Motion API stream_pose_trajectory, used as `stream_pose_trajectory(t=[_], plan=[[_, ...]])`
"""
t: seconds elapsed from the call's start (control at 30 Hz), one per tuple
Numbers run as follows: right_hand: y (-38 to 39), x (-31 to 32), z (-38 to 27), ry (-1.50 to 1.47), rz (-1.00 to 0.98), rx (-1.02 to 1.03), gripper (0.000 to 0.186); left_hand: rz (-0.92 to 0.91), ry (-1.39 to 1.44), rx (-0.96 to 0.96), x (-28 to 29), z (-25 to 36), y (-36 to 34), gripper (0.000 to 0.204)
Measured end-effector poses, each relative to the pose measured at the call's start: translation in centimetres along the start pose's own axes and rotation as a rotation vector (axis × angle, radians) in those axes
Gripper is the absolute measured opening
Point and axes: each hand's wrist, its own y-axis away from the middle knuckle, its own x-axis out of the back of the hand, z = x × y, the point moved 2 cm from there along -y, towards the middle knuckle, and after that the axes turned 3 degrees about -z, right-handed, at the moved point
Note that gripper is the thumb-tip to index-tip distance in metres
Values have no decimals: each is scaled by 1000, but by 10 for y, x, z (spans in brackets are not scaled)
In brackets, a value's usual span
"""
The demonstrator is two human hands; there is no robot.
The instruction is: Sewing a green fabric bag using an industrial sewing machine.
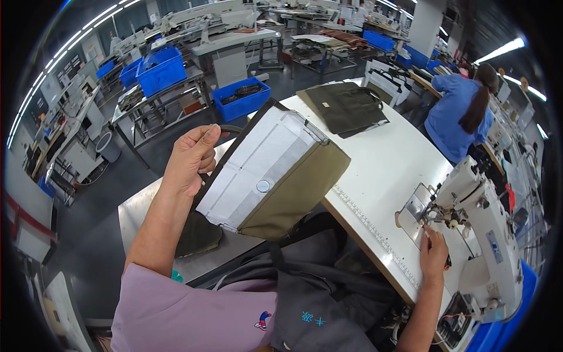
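The person wears a short-sleeved top of pale lilac colour, seen at the lower left of the frame, where the sleeve ends above the elbow. On the chest, low in the middle, there is a small embroidered emblem in red and blue. Over the top lies a dark grey apron with a strap going up toward the shoulder, and it has small light blue printed marks at the lower centre. Both forearms and both hands are bare, without gloves.
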Motion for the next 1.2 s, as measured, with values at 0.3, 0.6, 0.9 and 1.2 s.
stream_pose_trajectory(t=[0.3, 0.6, 0.9, 1.2], plan=[[1, -8, 20, -68, -69, 1, 28, 170, -235, 89, 94, 8, 24, 31], [-3, -6, 30, 21, -107, -3, 31, 526, -312, 36, 220, 16, 47, 32], [2, -3, 45, 6, -182, -106, 33, 546, -267, -48, 251, -24, 34, 30], [3, 0, 42, 13, -169, -137, 33, 493, -46, 139, 253, -52, 23, 37]])
